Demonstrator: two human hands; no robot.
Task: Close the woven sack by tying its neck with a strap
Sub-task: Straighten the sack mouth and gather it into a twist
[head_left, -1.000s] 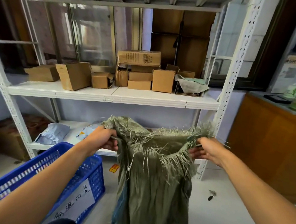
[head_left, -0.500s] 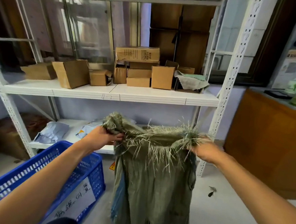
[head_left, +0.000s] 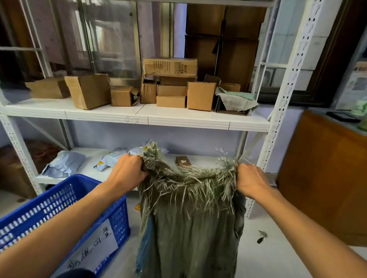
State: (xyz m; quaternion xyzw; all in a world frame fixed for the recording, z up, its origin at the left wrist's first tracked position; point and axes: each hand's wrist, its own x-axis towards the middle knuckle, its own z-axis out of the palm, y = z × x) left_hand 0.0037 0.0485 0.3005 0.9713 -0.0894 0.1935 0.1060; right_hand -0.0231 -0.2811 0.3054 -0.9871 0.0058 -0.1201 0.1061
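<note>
Against the earlier frames, both hands are sitting a little wider apart and the woven sack (head_left: 190, 226) is hanging flatter at lower centre, its frayed mouth stretched taut; the left hand (head_left: 127, 174) is fisting the rim's left corner, the right hand (head_left: 250, 181) is clenching the right corner; the shelf (head_left: 136, 118) edge at mid-frame is showing handwritten "4-3"; the blue basket (head_left: 42, 216) at lower left is carrying a white label with handwritten characters I cannot read.

Woven sack (head_left: 189, 237) bottom cut off below
</note>
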